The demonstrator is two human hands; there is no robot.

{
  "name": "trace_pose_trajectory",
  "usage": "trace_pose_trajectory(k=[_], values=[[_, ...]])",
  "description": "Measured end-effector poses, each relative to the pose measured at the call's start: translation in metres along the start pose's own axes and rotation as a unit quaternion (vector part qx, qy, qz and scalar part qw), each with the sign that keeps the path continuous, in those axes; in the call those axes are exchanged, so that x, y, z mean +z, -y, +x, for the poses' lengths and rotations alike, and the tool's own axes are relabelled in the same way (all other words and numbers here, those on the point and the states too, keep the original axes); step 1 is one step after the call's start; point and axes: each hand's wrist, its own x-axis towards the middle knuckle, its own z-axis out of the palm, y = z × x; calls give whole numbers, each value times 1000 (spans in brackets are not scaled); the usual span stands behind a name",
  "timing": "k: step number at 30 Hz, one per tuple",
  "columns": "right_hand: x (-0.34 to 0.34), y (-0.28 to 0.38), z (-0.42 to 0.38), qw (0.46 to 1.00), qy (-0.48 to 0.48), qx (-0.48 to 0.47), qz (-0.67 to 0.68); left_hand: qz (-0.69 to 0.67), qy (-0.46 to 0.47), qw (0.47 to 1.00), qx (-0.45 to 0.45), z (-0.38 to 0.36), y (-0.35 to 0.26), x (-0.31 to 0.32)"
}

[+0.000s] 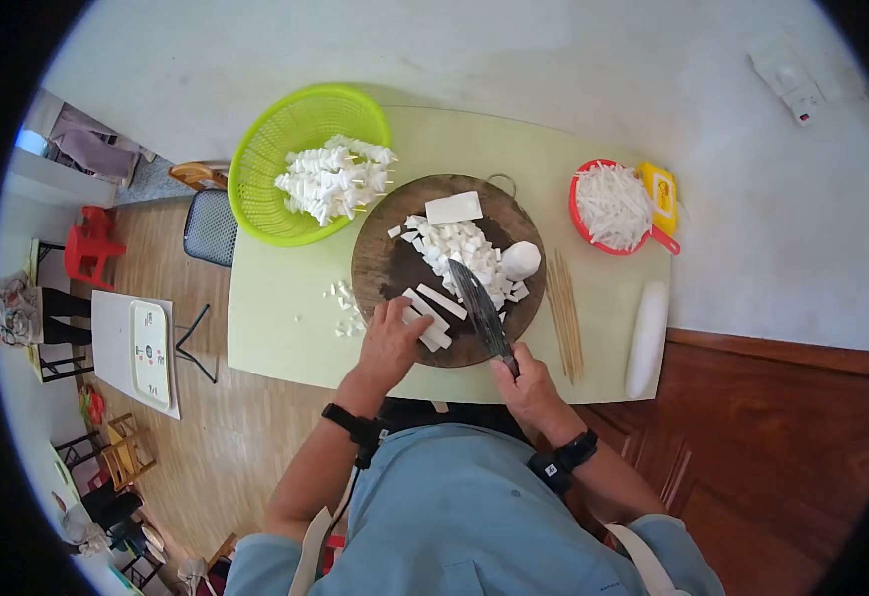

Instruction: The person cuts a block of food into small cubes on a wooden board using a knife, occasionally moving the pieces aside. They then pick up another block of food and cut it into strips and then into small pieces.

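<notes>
Dark knife (pixel 479 303) gripped in right fingers (pixel 522 357); left fingers (pixel 396 316) open on strips (pixel 426 309); yellow pack (pixel 662 199) illegible.

Person, clothing and worn items: a blue-grey top (pixel 464 497) with short sleeves, marked by a small dark spot on the front; pale cream straps (pixel 643 558), one at each side of the torso; a black band with an attached black module (pixel 357 429) on the left wrist; a similar black band and module (pixel 563 459), the latter bearing a small white printed label, on the right wrist.
</notes>
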Motion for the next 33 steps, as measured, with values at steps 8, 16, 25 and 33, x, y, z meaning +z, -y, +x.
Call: trace_pose_trajectory(k=[8,16,25,33], values=[[8,-15,-14,1000,0,6,-3,45,105,993,23,16,0,-27],[7,-13,-19,999,-19,42,14,52,30,998,20,-3,-4,-8],[4,-27,-34,998,-27,59,-14,78,83,990,79,12,-7,-1],[1,-25,-46,996,-31,76,-38,105,71,985,120,19,5,26]])
